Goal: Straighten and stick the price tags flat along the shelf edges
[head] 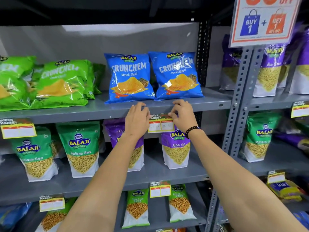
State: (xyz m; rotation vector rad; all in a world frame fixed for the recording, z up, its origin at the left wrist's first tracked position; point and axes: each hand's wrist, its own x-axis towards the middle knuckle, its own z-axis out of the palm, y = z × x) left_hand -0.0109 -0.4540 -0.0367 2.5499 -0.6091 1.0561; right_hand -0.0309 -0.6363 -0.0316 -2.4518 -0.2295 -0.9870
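A yellow and white price tag [160, 126] with handwritten prices hangs from the front edge of the grey upper shelf [212, 106], below two blue chip bags [132, 77]. My left hand [137, 119] rests on the shelf edge at the tag's left top corner, fingers touching it. My right hand [181, 115] pinches the tag's top right corner against the edge. The tag looks roughly level.
More price tags hang at the far left [18, 129], on the lower shelf [160, 189], lower left [51, 203] and on the right rack [300, 109]. Green bags [61, 82] and purple pouches [177, 148] fill the shelves. A promo sign [262, 20] hangs at top right beside a perforated upright [240, 91].
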